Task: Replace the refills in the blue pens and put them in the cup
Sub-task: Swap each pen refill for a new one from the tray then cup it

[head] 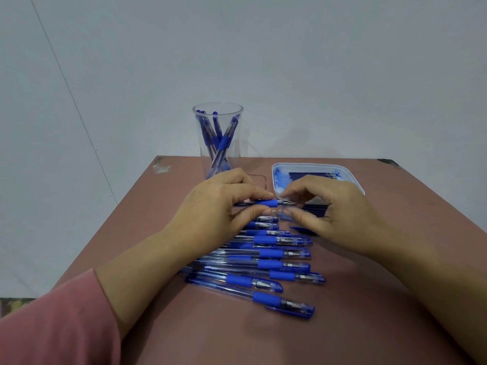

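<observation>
My left hand (218,206) grips a blue pen (266,203) by its barrel, held level above the table with the tip pointing right and no cap on. My right hand (326,206) pinches the pen's metal tip end between thumb and forefinger. Below the hands lies a row of several capped blue pens (266,264) on the brown table (369,285). A clear cup (218,138) with several blue pens stands behind my left hand. A loose blue cap (300,229) lies under my right hand.
A white tray (316,167) holding blue refills sits at the back right, partly hidden by my right hand. More dark refills (313,210) lie in front of it. The table's left edge runs close to my left forearm, and a grey wall stands behind.
</observation>
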Demonstrator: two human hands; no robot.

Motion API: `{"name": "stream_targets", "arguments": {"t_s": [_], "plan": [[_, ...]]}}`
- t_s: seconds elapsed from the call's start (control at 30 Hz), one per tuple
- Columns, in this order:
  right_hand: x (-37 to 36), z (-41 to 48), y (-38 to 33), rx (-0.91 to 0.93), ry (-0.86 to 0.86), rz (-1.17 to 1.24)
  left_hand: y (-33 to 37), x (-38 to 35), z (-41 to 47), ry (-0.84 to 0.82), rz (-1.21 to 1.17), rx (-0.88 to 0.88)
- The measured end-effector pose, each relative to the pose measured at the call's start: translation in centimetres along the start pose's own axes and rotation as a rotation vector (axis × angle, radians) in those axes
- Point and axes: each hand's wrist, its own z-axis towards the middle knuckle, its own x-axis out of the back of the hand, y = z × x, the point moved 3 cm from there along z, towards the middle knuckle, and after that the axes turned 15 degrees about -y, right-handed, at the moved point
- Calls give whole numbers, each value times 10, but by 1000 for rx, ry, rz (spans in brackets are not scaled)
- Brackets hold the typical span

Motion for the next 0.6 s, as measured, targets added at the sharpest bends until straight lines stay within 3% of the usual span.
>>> {"name": "stream_targets", "arguments": {"t_s": [0.37,0.6], "plan": [[-4,2,4,-16,-12,-34,0,-2,0,-11,34,-1],[-5,0,4,-21,-4,23,3,2,0,11,221,-53]]}}
